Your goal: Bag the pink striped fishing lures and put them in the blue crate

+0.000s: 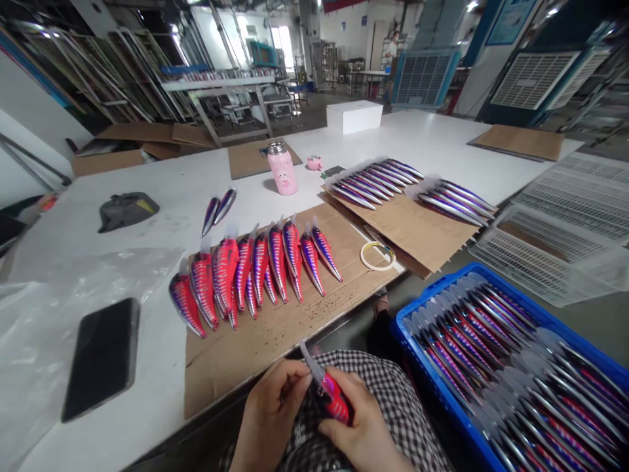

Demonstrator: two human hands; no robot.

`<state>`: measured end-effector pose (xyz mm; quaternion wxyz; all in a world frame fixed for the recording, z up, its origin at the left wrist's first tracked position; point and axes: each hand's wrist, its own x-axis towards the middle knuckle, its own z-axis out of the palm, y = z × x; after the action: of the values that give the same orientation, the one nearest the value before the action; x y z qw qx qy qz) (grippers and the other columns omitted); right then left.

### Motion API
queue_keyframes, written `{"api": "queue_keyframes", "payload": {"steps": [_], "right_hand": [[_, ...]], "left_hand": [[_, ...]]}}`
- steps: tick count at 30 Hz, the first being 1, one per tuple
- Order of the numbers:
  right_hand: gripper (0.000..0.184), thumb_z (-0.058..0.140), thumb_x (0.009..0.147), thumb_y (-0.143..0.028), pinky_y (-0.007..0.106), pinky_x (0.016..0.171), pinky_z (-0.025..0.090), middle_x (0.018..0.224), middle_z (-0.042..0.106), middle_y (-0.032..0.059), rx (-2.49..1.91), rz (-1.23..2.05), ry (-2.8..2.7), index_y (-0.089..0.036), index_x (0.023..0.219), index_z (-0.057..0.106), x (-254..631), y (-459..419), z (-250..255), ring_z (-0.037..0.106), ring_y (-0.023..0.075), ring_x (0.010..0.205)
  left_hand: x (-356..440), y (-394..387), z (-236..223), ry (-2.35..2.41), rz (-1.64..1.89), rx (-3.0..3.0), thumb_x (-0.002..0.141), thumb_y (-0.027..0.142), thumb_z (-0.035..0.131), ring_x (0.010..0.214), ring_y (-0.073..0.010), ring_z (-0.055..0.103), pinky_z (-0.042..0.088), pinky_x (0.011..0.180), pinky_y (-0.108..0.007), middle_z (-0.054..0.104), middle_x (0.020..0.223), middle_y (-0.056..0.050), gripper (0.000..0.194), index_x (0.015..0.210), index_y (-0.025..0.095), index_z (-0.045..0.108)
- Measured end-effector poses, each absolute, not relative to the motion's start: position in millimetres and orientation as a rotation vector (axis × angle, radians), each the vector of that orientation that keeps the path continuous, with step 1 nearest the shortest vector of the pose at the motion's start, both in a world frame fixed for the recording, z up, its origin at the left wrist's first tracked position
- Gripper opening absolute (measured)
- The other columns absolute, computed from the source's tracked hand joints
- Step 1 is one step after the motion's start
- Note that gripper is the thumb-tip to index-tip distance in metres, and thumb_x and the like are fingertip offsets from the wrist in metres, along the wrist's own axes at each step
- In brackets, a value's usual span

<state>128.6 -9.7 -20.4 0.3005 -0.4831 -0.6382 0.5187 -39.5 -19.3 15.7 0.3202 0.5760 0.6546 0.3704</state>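
Resting between both hands (pixel 307 410), the red lure (pixel 335 401) tilts.

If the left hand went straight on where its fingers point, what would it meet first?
Probably the red fishing lure, whose clear lip the left hand seems to touch; the right hand holds its body. Depth is unclear.

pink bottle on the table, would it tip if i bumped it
The pink bottle could well tip if bumped high up, as it stands upright, taller than wide. Its body looks rounded, so it would probably roll once down.
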Motion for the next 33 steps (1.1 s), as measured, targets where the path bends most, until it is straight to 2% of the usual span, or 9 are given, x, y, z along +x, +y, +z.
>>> {"api": "queue_keyframes", "payload": {"steps": [4,11,19,25,30,33], "right_hand": [[0.065,0.07,0.058,-0.005,0.041,0.096,0.043,0.113,0.065,0.0068,-1.261,1.308,-1.787,-0.022,0.119,0.058,130,-9,-22,0.056,0.0266,0.106],[0.062,0.073,0.062,-0.011,0.039,0.093,0.046,0.115,0.065,0.0064,-1.201,1.148,-1.955,-0.023,0.121,0.058,138,-5,-27,0.057,0.027,0.105],[0.057,0.073,0.064,-0.015,0.037,0.088,0.049,0.113,0.067,0.0056,-1.158,1.098,-2.06,-0.025,0.119,0.06,142,1,-25,0.058,0.0276,0.103],[0.059,0.073,0.063,-0.014,0.037,0.09,0.048,0.114,0.066,0.0061,-1.172,1.135,-2.048,-0.023,0.12,0.059,143,2,-23,0.059,0.0276,0.103],[0.058,0.074,0.062,-0.013,0.038,0.09,0.047,0.114,0.066,0.0069,-1.176,1.183,-2.057,-0.022,0.118,0.061,142,5,-18,0.059,0.0279,0.103],[0.059,0.074,0.06,-0.011,0.039,0.092,0.046,0.114,0.066,0.0066,-1.203,1.208,-1.98,-0.022,0.117,0.061,139,2,-20,0.059,0.0278,0.104]], "left_hand": [[-37,-20,15,1.682,0.931,1.324,0.084,0.04,0.05,0.061,-0.0145,0.054,0.043,0.059,-0.022,0.057,0.065,0.003,0.021,0.076,0.022,0.056],[-39,-19,15,1.589,0.919,1.181,0.083,0.041,0.05,0.064,-0.0154,0.05,0.04,0.062,-0.023,0.052,0.065,0.002,0.024,0.071,0.02,0.053],[-34,-20,21,1.459,1.041,1.074,0.081,0.038,0.055,0.074,-0.018,0.055,0.043,0.073,-0.025,0.06,0.075,0.0,0.019,0.081,0.02,0.059],[-31,-22,26,1.497,1.049,1.11,0.084,0.038,0.053,0.069,-0.0167,0.052,0.043,0.067,-0.023,0.059,0.071,0.001,0.019,0.081,0.021,0.06],[-30,-21,20,1.517,1.105,1.101,0.081,0.038,0.056,0.065,-0.0153,0.051,0.042,0.064,-0.023,0.058,0.069,0.001,0.018,0.078,0.02,0.059],[-30,-22,17,1.571,1.112,1.031,0.079,0.041,0.059,0.059,-0.0142,0.047,0.04,0.058,-0.022,0.054,0.063,0.003,0.021,0.084,0.02,0.059]]}}
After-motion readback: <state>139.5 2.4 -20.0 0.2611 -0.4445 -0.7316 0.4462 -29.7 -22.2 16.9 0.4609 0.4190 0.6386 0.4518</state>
